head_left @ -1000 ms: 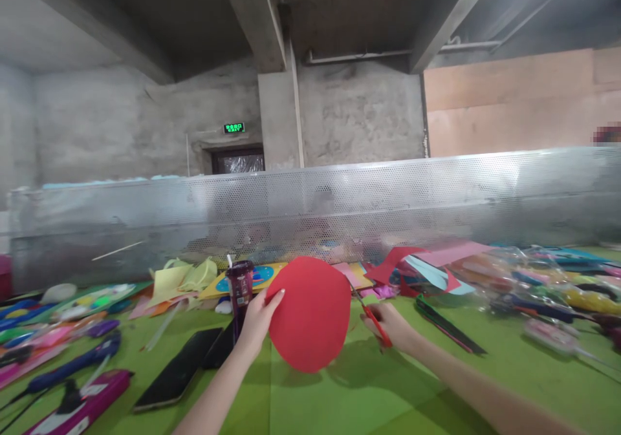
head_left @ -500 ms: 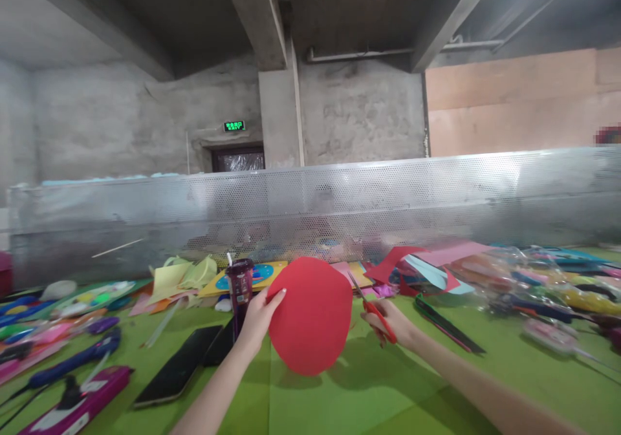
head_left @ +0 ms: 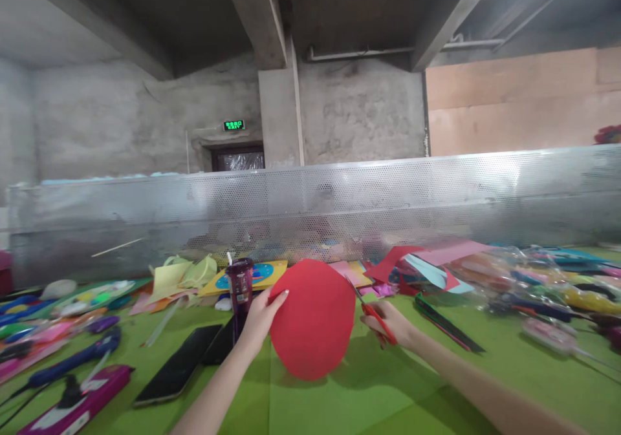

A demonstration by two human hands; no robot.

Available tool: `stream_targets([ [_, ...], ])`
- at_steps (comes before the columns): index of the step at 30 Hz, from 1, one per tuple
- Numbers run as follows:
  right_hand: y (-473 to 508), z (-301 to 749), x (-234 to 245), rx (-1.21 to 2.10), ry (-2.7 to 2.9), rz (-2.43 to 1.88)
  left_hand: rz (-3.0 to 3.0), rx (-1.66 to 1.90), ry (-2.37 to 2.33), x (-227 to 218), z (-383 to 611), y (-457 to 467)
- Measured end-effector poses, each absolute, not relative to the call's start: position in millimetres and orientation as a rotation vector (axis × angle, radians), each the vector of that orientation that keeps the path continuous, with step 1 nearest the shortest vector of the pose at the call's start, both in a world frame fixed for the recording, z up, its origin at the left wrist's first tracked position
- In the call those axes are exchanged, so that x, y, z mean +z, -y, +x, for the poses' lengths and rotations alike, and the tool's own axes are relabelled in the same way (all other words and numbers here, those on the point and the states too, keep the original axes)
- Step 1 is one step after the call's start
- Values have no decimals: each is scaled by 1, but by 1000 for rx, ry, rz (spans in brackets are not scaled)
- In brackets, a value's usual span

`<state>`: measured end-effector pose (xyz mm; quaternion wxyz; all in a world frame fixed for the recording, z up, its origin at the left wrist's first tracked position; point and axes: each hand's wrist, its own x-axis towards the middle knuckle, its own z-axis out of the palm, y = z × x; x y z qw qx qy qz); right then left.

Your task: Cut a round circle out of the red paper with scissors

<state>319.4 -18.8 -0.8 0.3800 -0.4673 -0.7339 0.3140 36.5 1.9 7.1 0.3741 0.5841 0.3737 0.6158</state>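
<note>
My left hand (head_left: 264, 315) pinches the left edge of a roundish red paper sheet (head_left: 313, 322), thumb lying on its face. The sheet is held up above the green tabletop (head_left: 310, 409), its outline slightly uneven. On the other side, my right hand (head_left: 388, 324) is closed around the red handles of a pair of scissors (head_left: 381, 322). The scissors' blades point up and left, with their tips at the upper right edge of the paper. Whether the blades are parted is hard to make out.
A dark lidded cup with a straw (head_left: 240, 286) and a black phone (head_left: 179, 364) stand left of my hands. A purple power strip (head_left: 80, 403) lies at lower left. Paper scraps (head_left: 436, 267) and plastic-wrapped supplies (head_left: 548, 286) sit at right. A perforated metal panel (head_left: 310, 209) runs along the back.
The red paper has turned slightly and shifted a little down and right. Its upper right edge now meets the scissor blades; before, the tips stood beside it.
</note>
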Motion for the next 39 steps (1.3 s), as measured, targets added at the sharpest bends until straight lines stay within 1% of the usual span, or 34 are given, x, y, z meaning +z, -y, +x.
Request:
stream_targets([
  [11,21,319,0,773,1898,-1232,1501,1573,-1019,7,34,-4],
  [17,20,319,0,769,1892,-1271,1463,1565,-976,8,33,-4],
  [39,14,324,0,552,2032,-1332,1382,1572,-993,13,32,0],
])
